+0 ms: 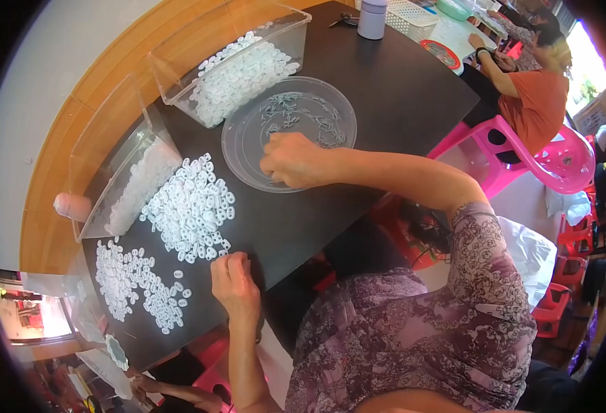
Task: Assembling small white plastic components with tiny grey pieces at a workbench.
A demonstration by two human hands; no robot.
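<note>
The person sits at a dark bench (pixel 385 89) with both bare hands out over it. The right hand (pixel 293 160) reaches into a round clear dish (pixel 248 155), resting on its near side with the fingers curled down; whether that grip holds anything cannot be told, since the fingertips are hidden under the hand. Farther across the dish lies a thin scatter of small clear pieces (pixel 303 113), just beyond the knuckles.

The left hand (pixel 233 279) rests at the near edge of the bench, fingers bent in a narrow grip, its tips touching the lower edge of a heap of small white rings (pixel 189 206); it is not clear whether a ring is pinched between them. A second spread of white rings (pixel 134 286) lies to the left of that hand, near but apart from it.

Two clear plastic tubs stand along the far side of the bench — one (pixel 179 86) just behind the dish, heaped with white rings; the other (pixel 103 172) to its left, tilted, with rings piled against its lower side. A white canister (pixel 372 19) stands at the far end of the bench, well apart from both hands; beyond it another person in an orange shirt (pixel 534 103) sits on a pink chair (pixel 558 162).
</note>
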